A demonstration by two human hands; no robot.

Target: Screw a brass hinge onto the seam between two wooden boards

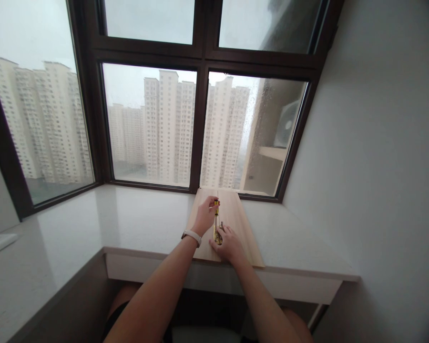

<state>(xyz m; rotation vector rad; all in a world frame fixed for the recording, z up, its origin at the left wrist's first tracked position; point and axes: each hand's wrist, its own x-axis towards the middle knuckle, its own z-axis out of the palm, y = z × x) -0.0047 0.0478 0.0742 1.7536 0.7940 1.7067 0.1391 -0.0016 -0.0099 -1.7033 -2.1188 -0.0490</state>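
Note:
A light wooden board [236, 216] lies on the white window-sill desk [143, 224], its near end over the front edge. My left hand [204, 215], with a white band on the wrist, is closed round the yellow handle of a screwdriver [216, 209] that stands upright on the board. My right hand [227, 244] rests on the board just below, fingers pinched at a small brass-coloured fitting [218, 237] at the tool's tip. I cannot make out what the fitting is.
Dark-framed windows [200, 124] rise right behind the desk, with tall buildings outside. A plain white wall [372, 157] closes the right side. The desk runs left round the corner. My knees are under the desk's front edge.

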